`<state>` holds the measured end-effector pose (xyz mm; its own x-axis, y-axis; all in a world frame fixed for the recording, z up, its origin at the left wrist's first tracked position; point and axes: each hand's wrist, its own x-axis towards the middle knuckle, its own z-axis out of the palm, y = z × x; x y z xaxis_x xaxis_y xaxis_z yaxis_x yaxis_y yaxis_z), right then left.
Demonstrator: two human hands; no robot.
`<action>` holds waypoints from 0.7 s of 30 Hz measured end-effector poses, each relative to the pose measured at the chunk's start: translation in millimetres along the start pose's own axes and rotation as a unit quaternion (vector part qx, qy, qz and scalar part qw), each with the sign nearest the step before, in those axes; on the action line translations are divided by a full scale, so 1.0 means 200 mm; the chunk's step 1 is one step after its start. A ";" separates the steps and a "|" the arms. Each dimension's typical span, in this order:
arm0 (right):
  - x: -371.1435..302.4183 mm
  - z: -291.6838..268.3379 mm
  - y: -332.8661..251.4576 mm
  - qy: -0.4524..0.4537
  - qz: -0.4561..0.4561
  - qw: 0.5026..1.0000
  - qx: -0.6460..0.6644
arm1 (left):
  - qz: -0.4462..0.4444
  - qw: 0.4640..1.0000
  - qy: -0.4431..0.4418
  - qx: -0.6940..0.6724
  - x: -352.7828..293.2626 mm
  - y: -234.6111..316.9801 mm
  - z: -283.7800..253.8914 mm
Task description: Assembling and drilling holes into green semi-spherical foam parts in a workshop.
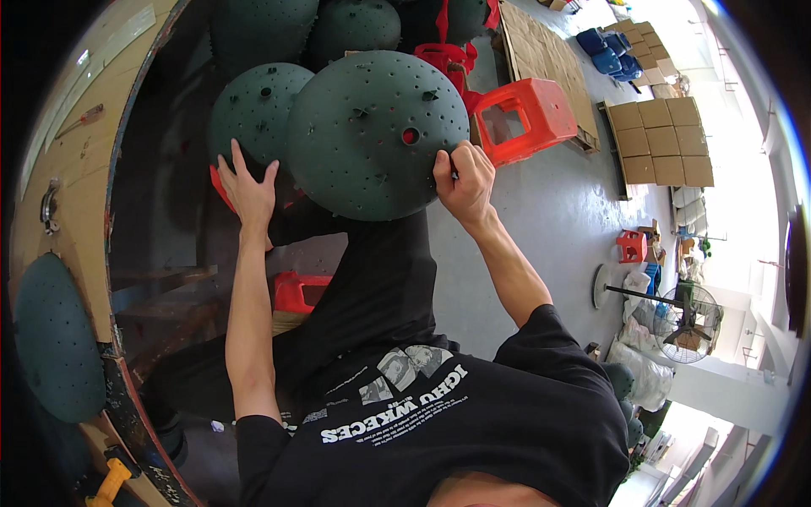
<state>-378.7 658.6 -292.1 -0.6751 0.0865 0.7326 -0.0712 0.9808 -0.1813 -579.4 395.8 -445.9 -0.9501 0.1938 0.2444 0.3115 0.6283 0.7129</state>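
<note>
My right hand (pixel 467 179) is closed on the lower right rim of a large dark green dome (pixel 363 160), which is dotted with small holes and a few dark stubs. A larger hole near its right side shows red through it. My left hand (pixel 251 190) has its fingers spread, at the lower edge of a second green dome (pixel 253 106). Whether the fingertips touch that dome I cannot tell. The large dome partly covers the second one.
More green domes (pixel 355 34) stand behind, by red stools (pixel 528 122). A workbench (pixel 84 169) on the left carries another dome (pixel 59 338), a screwdriver (pixel 80 120), a metal clamp (pixel 51 207) and a yellow tool (pixel 111 486). Cartons (pixel 663 139) and a fan (pixel 686 323) stand right.
</note>
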 end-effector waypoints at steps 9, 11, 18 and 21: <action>-0.02 0.00 0.03 0.001 0.028 1.000 -0.003 | 0.015 0.993 -0.083 0.087 0.10 0.08 0.10; -0.01 0.00 0.02 0.003 0.032 0.999 -0.002 | 0.037 0.989 -0.082 0.118 0.08 0.08 0.12; -0.04 0.01 0.05 0.011 0.053 0.999 -0.005 | 0.011 0.980 -0.161 0.120 0.13 0.11 0.08; -0.04 0.02 0.06 0.016 0.058 0.998 -0.001 | -0.052 0.983 -0.163 0.063 0.18 0.13 0.08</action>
<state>-377.3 669.2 -302.0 -0.6545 0.2059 0.7275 0.0083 0.9641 -0.2654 -605.1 432.0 -429.4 -0.9374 0.3424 -0.0639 0.2280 0.7418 0.6306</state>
